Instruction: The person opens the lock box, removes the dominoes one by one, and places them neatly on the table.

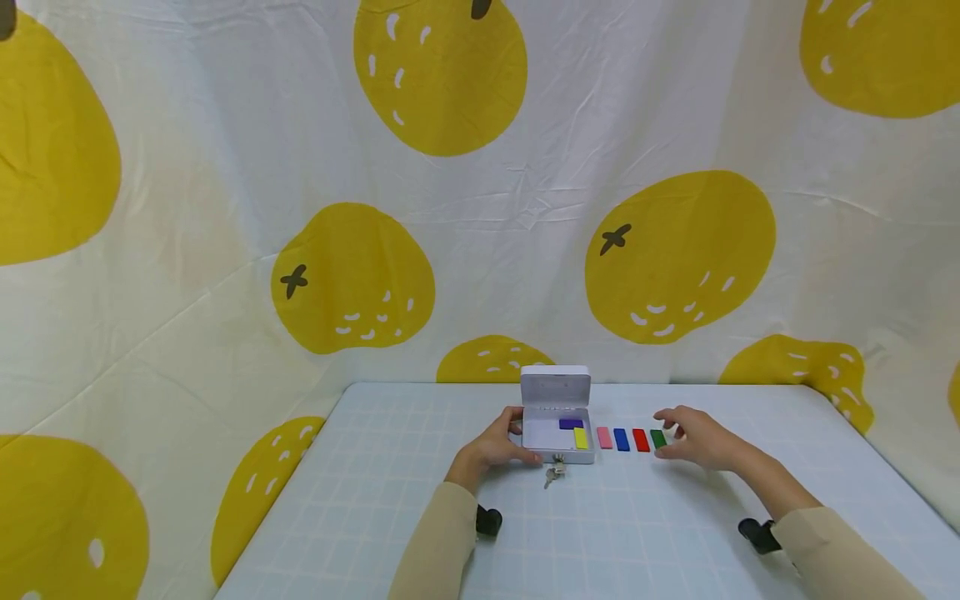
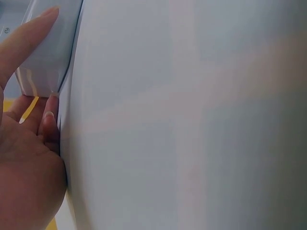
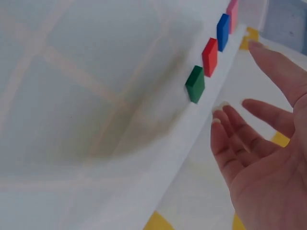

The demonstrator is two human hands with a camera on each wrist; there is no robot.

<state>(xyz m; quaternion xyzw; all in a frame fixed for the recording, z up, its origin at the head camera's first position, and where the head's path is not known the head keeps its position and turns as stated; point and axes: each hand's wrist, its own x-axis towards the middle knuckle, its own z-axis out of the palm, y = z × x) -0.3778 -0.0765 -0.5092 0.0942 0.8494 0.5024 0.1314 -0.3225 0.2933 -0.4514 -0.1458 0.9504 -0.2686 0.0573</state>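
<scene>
A white cash box [image 1: 542,432] stands on the table with its lid [image 1: 555,388] raised. A purple block [image 1: 571,423] and a yellow block [image 1: 581,438] lie inside it. My left hand [image 1: 491,442] grips the box's left side, thumb toward the front and fingers behind, as the left wrist view also shows. To the right of the box, a pink block [image 1: 604,437], a blue block [image 1: 622,440], a red block [image 1: 641,440] and a green block [image 3: 195,85] form a row. Beside the green one hovers my right hand [image 1: 697,437], thumb and fingers spread, holding nothing.
Keys [image 1: 553,475] hang at the lock on the box's front. A pale checked cloth covers the table [image 1: 360,508]. Behind it hangs a white curtain [image 1: 525,192] printed with yellow fruit, close to the table's back edge.
</scene>
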